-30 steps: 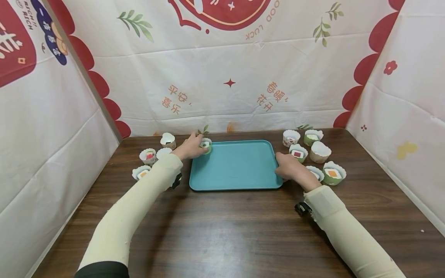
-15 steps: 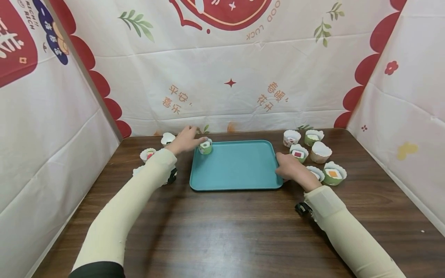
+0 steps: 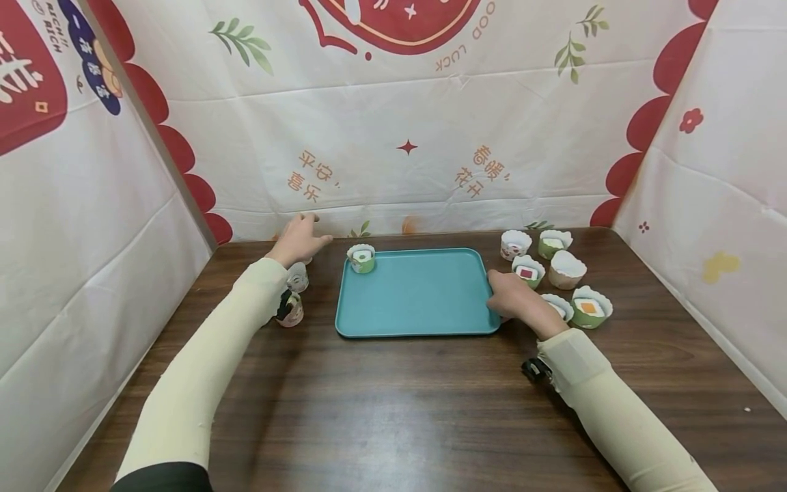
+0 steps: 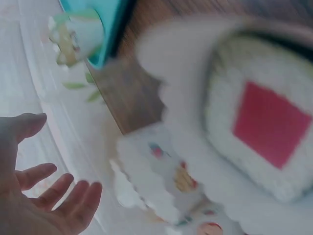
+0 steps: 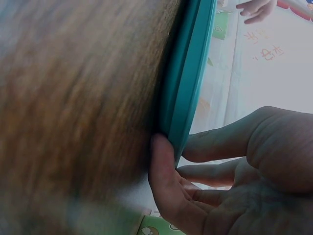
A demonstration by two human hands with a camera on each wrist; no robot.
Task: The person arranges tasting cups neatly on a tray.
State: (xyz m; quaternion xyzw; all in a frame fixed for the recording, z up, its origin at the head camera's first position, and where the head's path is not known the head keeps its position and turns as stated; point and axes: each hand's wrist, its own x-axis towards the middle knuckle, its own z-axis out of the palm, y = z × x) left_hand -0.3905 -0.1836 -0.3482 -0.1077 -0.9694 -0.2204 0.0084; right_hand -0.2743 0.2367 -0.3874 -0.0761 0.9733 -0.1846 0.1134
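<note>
A teal tray (image 3: 418,294) lies on the table, and a green paper cup with a sushi roll (image 3: 361,259) stands in its back left corner. My left hand (image 3: 300,239) hovers left of that cup, fingers spread and holding nothing, above other paper cups (image 3: 298,277). In the left wrist view a red-centred sushi roll (image 4: 271,125) in a white cup looms close, with a patterned paper cup (image 4: 151,171) beside it. My right hand (image 3: 513,297) pinches the tray's right edge; the right wrist view shows the thumb and a finger (image 5: 164,171) at the rim.
Several paper cups stand right of the tray, among them a green cup with an orange-centred roll (image 3: 589,307) and a pale cup (image 3: 565,270). A printed white cloth (image 3: 393,171) hangs behind the brown table (image 3: 393,410).
My left hand has let go of the green cup at the tray's back left corner and moved left over the other cups. The right hand and the tray stay in place.
</note>
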